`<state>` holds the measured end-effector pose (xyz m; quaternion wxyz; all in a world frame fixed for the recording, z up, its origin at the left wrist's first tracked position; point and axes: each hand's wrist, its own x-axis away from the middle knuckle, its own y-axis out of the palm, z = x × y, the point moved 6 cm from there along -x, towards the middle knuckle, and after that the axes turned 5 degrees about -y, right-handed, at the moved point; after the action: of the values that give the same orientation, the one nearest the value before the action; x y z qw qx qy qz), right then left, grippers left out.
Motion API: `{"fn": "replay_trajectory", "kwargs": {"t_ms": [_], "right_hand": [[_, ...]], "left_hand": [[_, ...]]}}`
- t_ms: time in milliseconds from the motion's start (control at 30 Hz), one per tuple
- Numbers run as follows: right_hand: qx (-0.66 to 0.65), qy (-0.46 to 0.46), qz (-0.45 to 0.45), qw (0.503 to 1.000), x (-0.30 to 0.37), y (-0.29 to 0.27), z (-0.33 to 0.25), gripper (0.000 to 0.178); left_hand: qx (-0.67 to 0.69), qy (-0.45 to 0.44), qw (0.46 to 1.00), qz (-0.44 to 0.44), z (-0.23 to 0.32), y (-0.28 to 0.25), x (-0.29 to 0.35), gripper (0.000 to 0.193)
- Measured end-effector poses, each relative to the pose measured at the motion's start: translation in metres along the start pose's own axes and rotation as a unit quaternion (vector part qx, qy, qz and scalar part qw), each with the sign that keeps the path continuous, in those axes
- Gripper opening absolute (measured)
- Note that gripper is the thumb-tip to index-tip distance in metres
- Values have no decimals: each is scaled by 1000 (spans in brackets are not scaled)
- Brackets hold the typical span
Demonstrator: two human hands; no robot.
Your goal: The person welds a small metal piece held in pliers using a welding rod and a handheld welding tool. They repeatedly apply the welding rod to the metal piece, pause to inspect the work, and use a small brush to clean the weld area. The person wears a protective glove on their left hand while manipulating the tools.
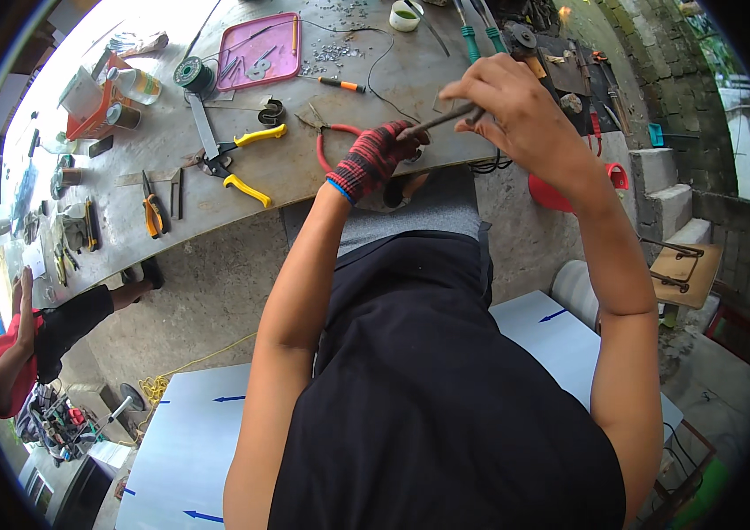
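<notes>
My left hand (375,161) wears a red-and-black striped knit glove with a blue cuff. It is closed around the lower end of a thin grey-brown rod (444,120) at the table's near edge. Bare and curled over the rod's other end is my right hand (516,108), its palm side hidden. A thin dark wire (373,75) runs over the tabletop toward the gloved hand. Just left of the glove lie red-handled pliers (331,132). Farther left are yellow-handled snips (234,159), and a screwdriver (340,84) with an orange-and-black handle lies beyond.
On the metal table (295,168) sit a pink tray (258,53), a green wire spool (191,74), an orange basket (101,110) of jars and orange-handled pliers (153,212). Small metal bits (331,53) are scattered near a white cup (405,16). Another person (13,362) is at the left.
</notes>
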<state>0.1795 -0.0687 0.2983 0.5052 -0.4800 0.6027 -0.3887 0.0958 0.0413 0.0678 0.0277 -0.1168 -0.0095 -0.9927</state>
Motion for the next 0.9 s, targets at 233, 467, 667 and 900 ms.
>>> {"fn": "replay_trajectory", "kwargs": {"t_ms": [233, 467, 667, 900], "right_hand": [[-31, 12, -62, 998, -1, 12, 6, 13], [5, -34, -62, 997, 4, 39, 22, 16], [9, -37, -71, 997, 1, 53, 19, 19], [12, -29, -87, 996, 2, 71, 23, 8]], "left_hand": [[-283, 58, 905, 313, -1, -7, 24, 58], [-309, -39, 895, 319, -46, 8, 23, 61], [-340, -26, 879, 334, -60, 8, 11, 49], [-344, -4, 881, 326, -61, 6, 3, 38]]}}
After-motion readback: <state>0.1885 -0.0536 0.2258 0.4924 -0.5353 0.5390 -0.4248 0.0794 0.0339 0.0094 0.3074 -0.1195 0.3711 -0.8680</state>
